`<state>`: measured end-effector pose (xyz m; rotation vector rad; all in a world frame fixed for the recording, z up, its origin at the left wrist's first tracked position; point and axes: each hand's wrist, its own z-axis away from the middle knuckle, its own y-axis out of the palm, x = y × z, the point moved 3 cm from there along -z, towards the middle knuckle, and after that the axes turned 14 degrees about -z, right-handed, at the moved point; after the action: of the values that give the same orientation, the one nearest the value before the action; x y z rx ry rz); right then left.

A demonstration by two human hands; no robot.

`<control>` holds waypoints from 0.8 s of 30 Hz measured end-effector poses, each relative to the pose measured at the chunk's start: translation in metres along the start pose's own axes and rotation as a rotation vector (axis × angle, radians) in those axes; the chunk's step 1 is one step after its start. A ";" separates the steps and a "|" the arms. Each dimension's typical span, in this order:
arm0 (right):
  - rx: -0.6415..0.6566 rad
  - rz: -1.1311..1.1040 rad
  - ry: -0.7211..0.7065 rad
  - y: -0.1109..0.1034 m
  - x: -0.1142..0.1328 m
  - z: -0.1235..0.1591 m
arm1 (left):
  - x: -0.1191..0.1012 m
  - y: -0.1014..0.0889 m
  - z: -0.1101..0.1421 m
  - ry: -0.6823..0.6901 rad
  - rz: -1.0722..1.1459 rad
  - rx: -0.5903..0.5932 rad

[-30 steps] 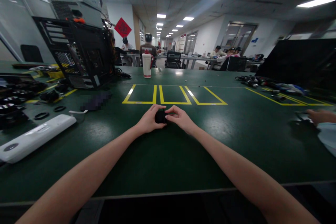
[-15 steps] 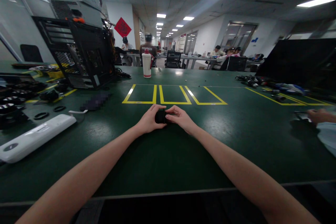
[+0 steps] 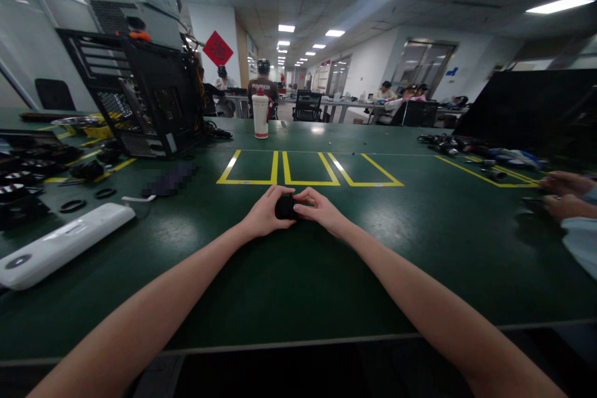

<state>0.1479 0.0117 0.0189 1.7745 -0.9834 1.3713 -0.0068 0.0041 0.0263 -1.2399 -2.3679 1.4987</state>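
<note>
Between my two hands is a small black round part, low over the green table, its exact kind too dark to make out. My left hand is curled around its left side, thumb below and fingers above. From the right, the fingertips and thumb of my right hand pinch its rim. Most of the part is hidden by the fingers.
Yellow tape outlines lie beyond my hands. To the left are a white power strip, black rings and an open computer case. A white tumbler stands behind. A co-worker's hands are at the right.
My hands and the black part stay in nearly the same place. At the right edge, a second hand of the co-worker has come into view beside the first.
</note>
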 end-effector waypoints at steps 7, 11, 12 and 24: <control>-0.035 0.045 0.030 -0.001 -0.004 -0.003 | 0.001 0.000 0.000 0.000 -0.009 0.008; 0.005 0.071 -0.002 -0.002 -0.001 -0.001 | 0.001 0.000 0.000 -0.002 -0.008 0.003; 0.015 0.058 -0.007 -0.002 0.000 -0.001 | 0.001 0.000 0.000 0.001 -0.008 0.001; -0.075 0.007 0.022 -0.002 -0.004 -0.004 | 0.002 0.001 0.000 0.011 -0.004 -0.003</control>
<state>0.1473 0.0164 0.0154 1.6983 -1.0173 1.3384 -0.0074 0.0056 0.0255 -1.2398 -2.3653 1.4831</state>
